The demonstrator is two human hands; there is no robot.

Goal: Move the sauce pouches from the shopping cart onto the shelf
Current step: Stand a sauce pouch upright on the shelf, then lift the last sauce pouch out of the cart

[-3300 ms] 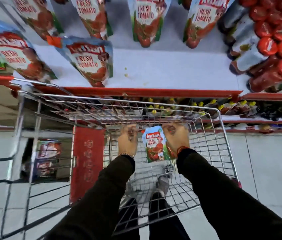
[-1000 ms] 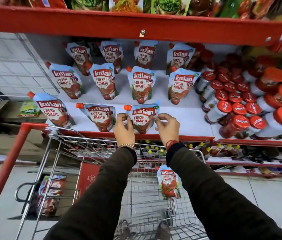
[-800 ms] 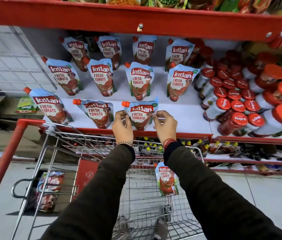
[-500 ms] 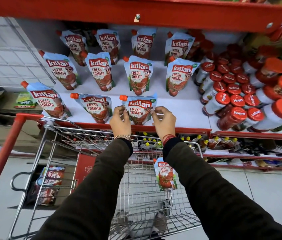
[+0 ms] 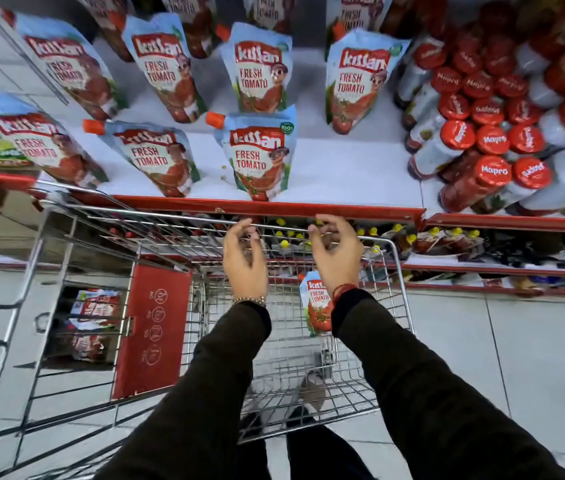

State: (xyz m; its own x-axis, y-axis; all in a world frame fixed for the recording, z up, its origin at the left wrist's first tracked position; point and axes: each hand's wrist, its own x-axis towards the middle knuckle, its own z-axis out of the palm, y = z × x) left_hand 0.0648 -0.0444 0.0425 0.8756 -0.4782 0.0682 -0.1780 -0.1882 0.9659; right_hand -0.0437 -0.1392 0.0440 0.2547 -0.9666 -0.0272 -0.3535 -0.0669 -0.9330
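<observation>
Leaning under the empty hands [image 5: 293, 252], one pouch [image 5: 318, 308] remains.

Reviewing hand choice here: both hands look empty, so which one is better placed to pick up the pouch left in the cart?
Probably the right hand. It hangs open directly above the pouch in the cart, partly covering it. The left hand, also empty, sits further to the left, over bare cart wire.

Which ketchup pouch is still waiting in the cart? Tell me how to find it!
Look at the silver wire shopping cart below the red-edged shelf. Inside its basket, just by the right hand's wrist, one Kissan Fresh Tomato pouch stands upright. It is the only such pouch in the basket; all its lookalikes stand up on the white shelf above.
</observation>
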